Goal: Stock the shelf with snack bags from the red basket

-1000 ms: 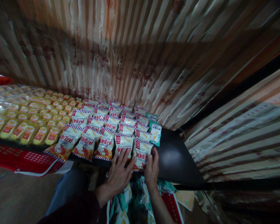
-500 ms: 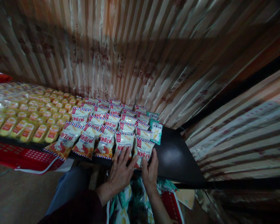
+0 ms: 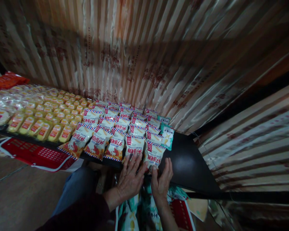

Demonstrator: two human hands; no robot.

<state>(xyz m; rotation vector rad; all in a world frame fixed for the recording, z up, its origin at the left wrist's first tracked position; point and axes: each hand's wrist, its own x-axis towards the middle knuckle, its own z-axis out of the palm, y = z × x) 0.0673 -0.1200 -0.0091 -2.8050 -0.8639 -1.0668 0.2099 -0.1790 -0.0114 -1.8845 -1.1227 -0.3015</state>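
Rows of red, white and blue snack packets (image 3: 115, 128) lie on a black shelf (image 3: 185, 163). My left hand (image 3: 131, 176) lies flat with fingers spread on the front packet (image 3: 134, 146) of one row. My right hand (image 3: 162, 179) is at the shelf's front edge, fingers apart, its fingertips touching the lower edge of the neighbouring front packet (image 3: 154, 154). Two teal packets (image 3: 168, 134) stand at the right end of the rows.
Yellow snack packets (image 3: 45, 118) fill the shelf to the left. A striped shiny curtain (image 3: 139, 57) hangs behind. A red basket (image 3: 36, 155) sits below the shelf on the left. An open bag of teal packets (image 3: 144, 211) is under my hands. The shelf's right part is bare.
Both hands have slid back toward the shelf's front edge, my right hand coming off the packet face to its lower edge. The view has shifted slightly.
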